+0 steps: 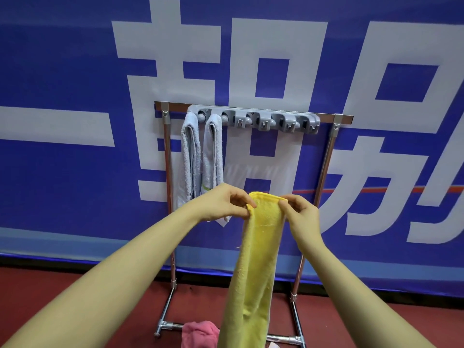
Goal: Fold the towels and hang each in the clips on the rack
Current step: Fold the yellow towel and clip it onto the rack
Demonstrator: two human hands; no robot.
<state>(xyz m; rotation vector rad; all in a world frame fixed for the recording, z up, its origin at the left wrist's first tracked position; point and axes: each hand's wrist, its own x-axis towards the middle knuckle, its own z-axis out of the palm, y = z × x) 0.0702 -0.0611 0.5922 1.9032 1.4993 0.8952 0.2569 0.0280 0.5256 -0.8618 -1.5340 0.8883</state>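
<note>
A yellow towel (253, 262), folded into a long narrow strip, hangs down in front of me. My left hand (223, 203) pinches its top left corner and my right hand (300, 214) pinches its top right corner. Behind it stands a metal rack (326, 151) with a grey clip bar (253, 119) across its top rail. Two folded white towels (190, 156) (212, 156) hang from the two leftmost clips. The clips to their right hold nothing.
A pink towel (199, 334) lies crumpled on the red floor (75, 292) by the rack's base. A blue banner with large white characters (75, 71) covers the wall behind the rack.
</note>
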